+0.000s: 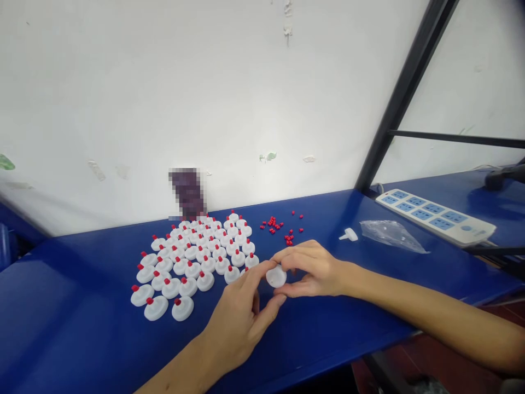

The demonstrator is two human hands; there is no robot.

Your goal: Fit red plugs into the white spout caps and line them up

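Both hands pinch one round white plastic cap just above the glossy blue table: left hand, right hand. Finished caps carry red plugs; loose red plugs behind. No legible writing.

A small assembly workshop: blue workbench, rows of white caps, power strip.

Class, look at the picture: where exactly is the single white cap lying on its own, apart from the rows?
In the head view, the lone white cap lies on the blue table, right of the loose red pieces and just left of the clear plastic bag.
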